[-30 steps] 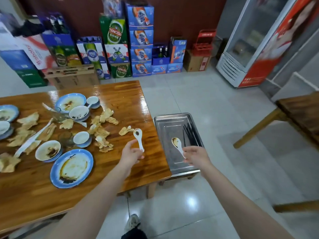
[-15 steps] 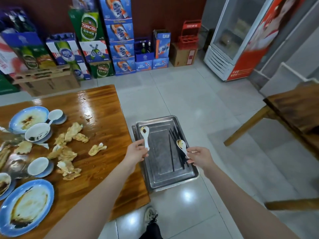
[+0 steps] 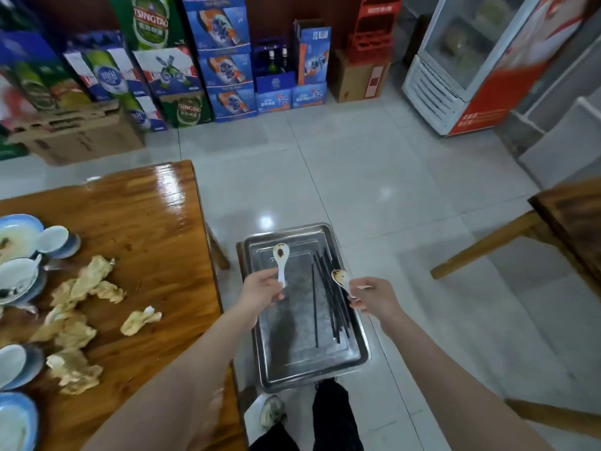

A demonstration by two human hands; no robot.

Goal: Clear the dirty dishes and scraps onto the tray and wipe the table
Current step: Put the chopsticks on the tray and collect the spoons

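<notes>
Comparing with half a second earlier, the left hand (image 3: 263, 289) is seen carried further right: its spoon (image 3: 281, 258), then at the tray's left rim, is now held above the tray (image 3: 292, 356) floor, bowl pointing away and stained dark. The spoon's handle is pinched between thumb and curled fingers. The right hand (image 3: 374, 296) is little moved; a second spoon (image 3: 340, 278) is gripped by its handle in the same way, its brown-smeared bowl poised over the black chopsticks (image 3: 331, 307) that lie in the tray's right half. Less of the table (image 3: 146, 222) is taken in than before (the view has swung right).

The tray is set low, just beside the table's end, with a shoe (image 3: 271, 415) and dark trouser legs at its near edge. On the table, crumpled napkins (image 3: 81, 288) are strewn next to blue-rimmed dishes (image 3: 19, 275) at the left edge. A second table (image 3: 572, 216) is cut off at the right. Both forearms cross the foreground, and the table's near corner is hidden by the left one.

Along the far wall beer cartons (image 3: 224, 70) are stacked; "TSINGTAO" can be read on the green ones (image 3: 151, 24). A glass-door fridge (image 3: 471, 76) stands at the right, and the writing on its red panel is too small to read.
</notes>
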